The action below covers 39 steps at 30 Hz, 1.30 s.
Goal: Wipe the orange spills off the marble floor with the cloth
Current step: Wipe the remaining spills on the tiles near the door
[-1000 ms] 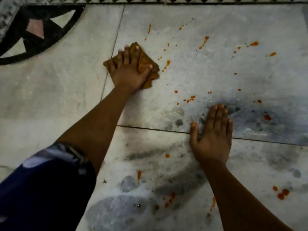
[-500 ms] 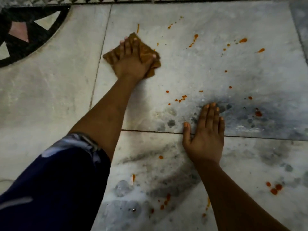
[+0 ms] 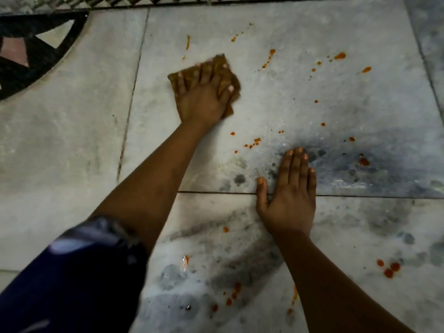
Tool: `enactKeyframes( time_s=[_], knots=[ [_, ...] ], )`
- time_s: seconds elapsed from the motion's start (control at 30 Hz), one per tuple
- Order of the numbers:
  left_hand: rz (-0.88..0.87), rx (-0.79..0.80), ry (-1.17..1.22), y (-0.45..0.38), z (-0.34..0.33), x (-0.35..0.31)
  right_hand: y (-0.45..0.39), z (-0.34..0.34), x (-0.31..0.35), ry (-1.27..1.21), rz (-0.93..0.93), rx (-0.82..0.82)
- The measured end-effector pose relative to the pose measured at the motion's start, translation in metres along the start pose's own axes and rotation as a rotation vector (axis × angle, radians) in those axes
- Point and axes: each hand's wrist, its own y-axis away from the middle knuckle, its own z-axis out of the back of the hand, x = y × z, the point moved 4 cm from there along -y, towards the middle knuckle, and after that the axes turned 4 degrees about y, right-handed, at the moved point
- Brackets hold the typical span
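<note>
Pressing down on the cloth (image 3: 206, 80), the left hand (image 3: 204, 97) lies flat on it with the fingers spread over the folded brown fabric, on the far marble floor (image 3: 312, 111) tile near the seam on its left side. The right hand (image 3: 288, 195) rests flat on the floor across the joint between two tiles, fingers straight and close together, holding nothing; it seems to carry the body weight. The step in hand is the wiping itself, and I judge it is only at the beginning, because many orange spills (image 3: 254, 141) are on the floor: a group just below the cloth, streaks beyond it, drops far to the right, and more near the sleeve (image 3: 72, 272). The next move asks to slide the cloth to the nearest drops with firm pressure, so that they are lifted and not smeared over the pale stone
</note>
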Motion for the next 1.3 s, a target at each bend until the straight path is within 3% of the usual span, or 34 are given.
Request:
enactKeyframes(
  time_s=[0.1, 0.3, 0.4, 0.5, 0.6, 0.77, 0.97, 1.17, 1.3],
  knots=[
    [-0.184, -0.011, -0.018, 0.050, -0.003, 0.016, 0.001, 0.000, 0.000, -0.002, 0.002, 0.001],
    [0.072, 0.020, -0.007, -0.025, 0.006, 0.041, 0.001, -0.002, -0.001, 0.001, 0.001, 0.020],
    [-0.073, 0.071, 0.000, -0.011, 0.002, 0.003, -0.001, 0.000, 0.000, 0.004, 0.006, 0.039],
    [-0.214, 0.069, -0.007, 0.060, -0.002, 0.003, 0.001, 0.002, 0.000, 0.004, 0.009, 0.052],
    [-0.145, 0.051, -0.001, 0.078, 0.006, 0.037, 0.001, 0.004, -0.001, 0.001, 0.046, 0.071],
    [0.128, 0.088, 0.039, 0.022, 0.006, 0.039, -0.026, 0.000, -0.012, 0.003, 0.228, 0.059],
    [-0.006, 0.044, 0.035, 0.029, -0.002, 0.056, -0.052, -0.007, -0.015, 0.022, 0.207, 0.115],
    [0.138, 0.021, 0.042, -0.024, 0.010, 0.062, -0.056, -0.008, -0.012, 0.004, 0.211, 0.090],
    [-0.192, 0.052, 0.004, 0.041, 0.004, 0.050, -0.053, -0.006, -0.012, 0.012, 0.206, 0.102]
  ],
)
